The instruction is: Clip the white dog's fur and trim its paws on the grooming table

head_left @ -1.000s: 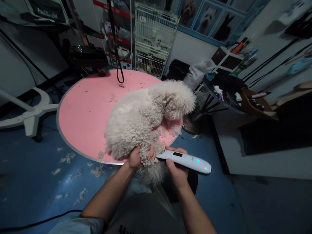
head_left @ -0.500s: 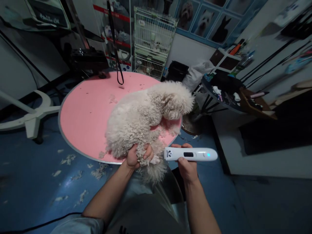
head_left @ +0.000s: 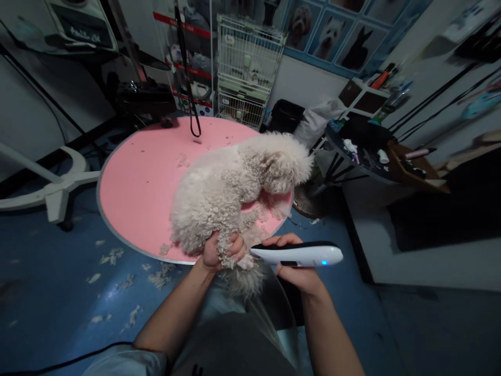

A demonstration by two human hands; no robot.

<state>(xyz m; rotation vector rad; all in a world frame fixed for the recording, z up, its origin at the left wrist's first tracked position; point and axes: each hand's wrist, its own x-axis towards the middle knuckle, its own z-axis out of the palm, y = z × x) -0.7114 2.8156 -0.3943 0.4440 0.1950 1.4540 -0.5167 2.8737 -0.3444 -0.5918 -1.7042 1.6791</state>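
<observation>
A curly, off-white dog (head_left: 219, 183) lies on a round pink grooming table (head_left: 136, 209), its head toward the right edge. My left hand (head_left: 223, 251) is closed around one of its legs at the table's near edge, with the paw (head_left: 246, 261) showing past the fingers. In my right hand (head_left: 295, 261) is a white cordless hair clipper (head_left: 309, 255) with a lit blue light. The clipper's blade end points left, close to the paw; whether it touches the fur I cannot tell. Loose fur (head_left: 274, 206) lies beneath the dog's head.
A black loop strap (head_left: 193, 117) hangs over the table's far side. Wire cages (head_left: 250, 57) stand behind. To the right is a dark side table (head_left: 362, 156) with tools. Cut fur (head_left: 160, 275) litters the blue floor, and a white wheeled stand base (head_left: 55, 193) is at left.
My right hand has tilted the clipper so its side shows, and its blade end has moved left toward the paw. My left hand keeps its hold on the leg.
</observation>
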